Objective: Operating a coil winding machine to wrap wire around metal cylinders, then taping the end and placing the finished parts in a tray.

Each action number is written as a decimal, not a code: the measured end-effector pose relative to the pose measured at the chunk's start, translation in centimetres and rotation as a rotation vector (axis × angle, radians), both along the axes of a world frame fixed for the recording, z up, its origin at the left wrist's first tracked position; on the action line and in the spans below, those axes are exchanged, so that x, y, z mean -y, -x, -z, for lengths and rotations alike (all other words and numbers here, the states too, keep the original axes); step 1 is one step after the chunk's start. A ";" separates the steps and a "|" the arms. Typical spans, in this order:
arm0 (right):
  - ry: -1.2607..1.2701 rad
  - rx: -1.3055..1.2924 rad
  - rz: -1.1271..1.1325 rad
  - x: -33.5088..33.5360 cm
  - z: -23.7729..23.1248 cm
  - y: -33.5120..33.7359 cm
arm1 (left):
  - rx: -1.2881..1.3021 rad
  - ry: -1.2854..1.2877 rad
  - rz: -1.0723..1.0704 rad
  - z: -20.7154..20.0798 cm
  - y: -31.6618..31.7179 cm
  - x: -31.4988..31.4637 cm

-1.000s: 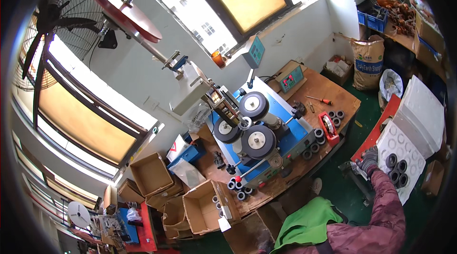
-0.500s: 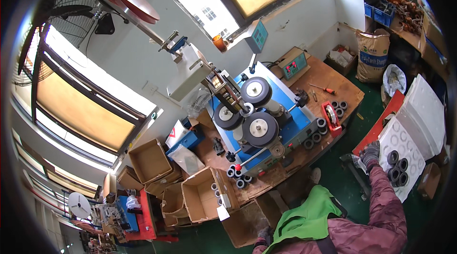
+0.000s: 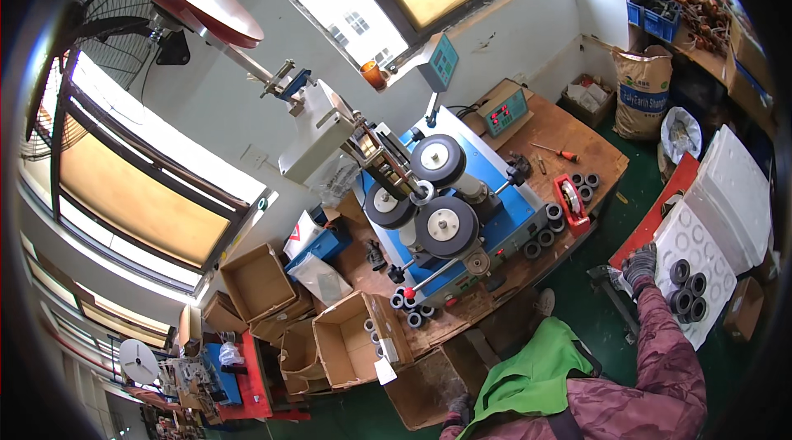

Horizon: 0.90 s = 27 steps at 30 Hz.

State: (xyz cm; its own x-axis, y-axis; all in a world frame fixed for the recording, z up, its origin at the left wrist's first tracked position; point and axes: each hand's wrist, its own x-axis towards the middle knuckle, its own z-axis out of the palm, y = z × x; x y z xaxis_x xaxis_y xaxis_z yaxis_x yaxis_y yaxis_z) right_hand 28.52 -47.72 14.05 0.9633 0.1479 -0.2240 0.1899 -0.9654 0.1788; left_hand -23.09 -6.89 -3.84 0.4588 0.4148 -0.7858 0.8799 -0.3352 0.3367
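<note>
My right hand, in a grey glove, is at the near left edge of a white sheet with round impressions. Its fingers look bunched, and what they grip is hidden. Beside it stands a dark metal frame. Several black rings sit on the sheet. Low in the view, my gloved left hand is by the rim of an open cardboard box; its fingers are too blurred to read. Ahead, a blue machine carries three dark rollers, with a pale ring between them.
The wooden bench bears black rings, a red tape dispenser, a screwdriver and a control box. A carton holding some rings stands at its left end. A paper sack stands far right.
The bench and machine have shifted slightly left and up in the view. My right hand stays at the sheet's edge, and my left hand remains by the box.
</note>
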 end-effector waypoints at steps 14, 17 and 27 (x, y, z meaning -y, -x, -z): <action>0.104 -0.084 -0.025 0.4 1.1 0.1 | 0.224 -0.257 0.324 0.5 0.1 2.0; 0.074 0.024 -0.033 0.4 1.2 0.2 | 0.151 -0.176 0.316 0.6 2.4 3.2; 0.055 -0.028 0.004 -0.1 -0.6 0.3 | 0.219 -0.277 0.403 0.4 0.3 1.1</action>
State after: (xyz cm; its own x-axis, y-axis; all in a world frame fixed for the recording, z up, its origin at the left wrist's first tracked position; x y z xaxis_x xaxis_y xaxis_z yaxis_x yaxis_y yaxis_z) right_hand 28.18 -47.61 14.64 0.9571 0.1310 -0.2586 0.1918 -0.9550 0.2261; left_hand -23.44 -7.97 -4.28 0.7655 0.3503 -0.5398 0.5821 -0.7344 0.3489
